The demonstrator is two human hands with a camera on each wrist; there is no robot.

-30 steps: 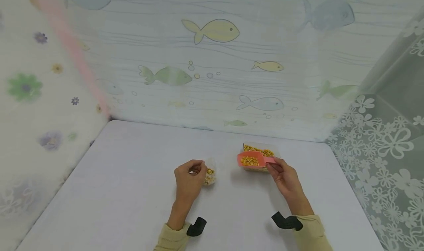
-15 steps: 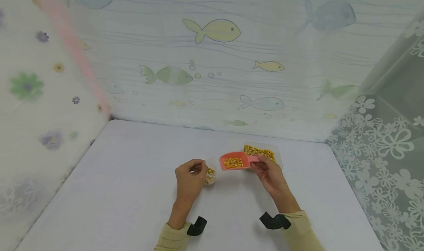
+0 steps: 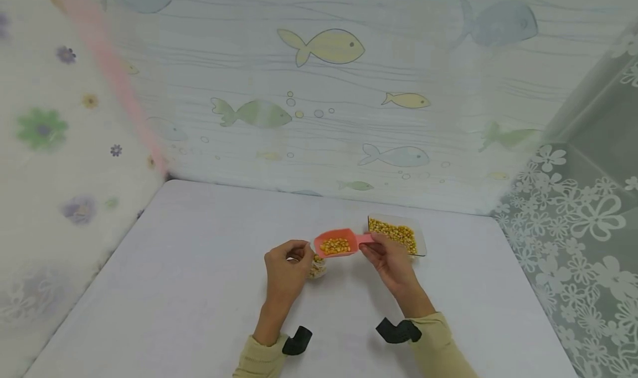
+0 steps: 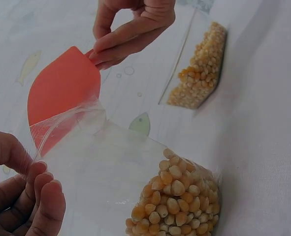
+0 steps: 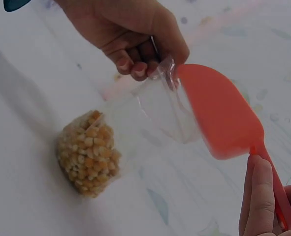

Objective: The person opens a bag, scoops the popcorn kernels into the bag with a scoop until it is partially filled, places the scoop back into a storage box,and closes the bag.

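Observation:
My left hand pinches the top edge of a clear plastic bag, which stands on the table with corn kernels filling its lower part. My right hand grips the handle of a red-orange scoop that carries a heap of kernels. The scoop is roughly level, its front lip right at the bag's mouth beside the left fingertips, as the right wrist view of it also shows. Most of the bag is hidden behind the left hand and scoop in the head view.
A clear rectangular container of corn kernels stands behind and to the right of the scoop. White cloth covers the table. A fish-printed curtain hangs at the back edge, with flowered sheets on both sides.
My right hand has carried the filled scoop leftward, away from the container and up to the bag's mouth. The left hand has stayed in place, holding the bag.

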